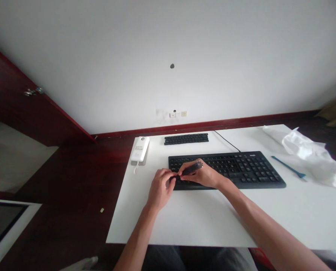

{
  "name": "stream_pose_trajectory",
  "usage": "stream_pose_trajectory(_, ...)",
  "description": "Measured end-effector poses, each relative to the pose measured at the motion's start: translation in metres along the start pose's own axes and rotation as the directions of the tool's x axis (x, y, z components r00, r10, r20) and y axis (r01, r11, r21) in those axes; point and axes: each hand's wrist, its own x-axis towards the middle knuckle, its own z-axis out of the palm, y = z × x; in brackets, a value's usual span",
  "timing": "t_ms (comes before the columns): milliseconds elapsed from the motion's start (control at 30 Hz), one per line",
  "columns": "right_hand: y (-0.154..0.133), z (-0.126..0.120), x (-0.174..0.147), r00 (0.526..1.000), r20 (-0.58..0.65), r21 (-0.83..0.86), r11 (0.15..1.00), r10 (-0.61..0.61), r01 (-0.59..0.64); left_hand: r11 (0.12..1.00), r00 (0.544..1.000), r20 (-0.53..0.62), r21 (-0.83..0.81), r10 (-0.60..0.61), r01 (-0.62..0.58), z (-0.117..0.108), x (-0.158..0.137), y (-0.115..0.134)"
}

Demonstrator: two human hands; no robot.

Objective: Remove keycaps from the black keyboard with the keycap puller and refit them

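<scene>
Long dark key point(191, 168) being pinched by right hand point(206, 176) and left hand point(160, 187) over keyboard point(241, 169) front-left corner. Risk judged: key being flexed, clips snapping.

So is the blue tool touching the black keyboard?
Apart. The head view shows bare white table between the blue tool and the black keyboard.

On your white table point(185, 222) you have a white handset point(140, 149), a loose strip of black keys point(186, 139), a blue tool point(288, 167) — and crumpled clear plastic point(311, 154) at the right.
</scene>
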Motion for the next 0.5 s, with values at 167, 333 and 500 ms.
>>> stream_pose_trajectory(167,0.002,0.004,0.003,0.998,-0.066,-0.052,0.999,0.004,-0.007,1.0,1.0,0.004,0.005,-0.009,0.009,0.0,0.0,0.002)
stream_pose_trajectory(333,0.008,0.014,0.007,0.983,-0.157,0.007,0.995,0.097,-0.097,1.0,1.0,-0.001,0.013,-0.014,0.014,-0.001,0.0,0.002)
stream_pose_trajectory(500,0.006,0.02,0.009,0.967,-0.184,0.117,0.981,0.175,-0.155,1.0,1.0,0.004,0.017,-0.011,0.011,0.0,0.0,0.002)
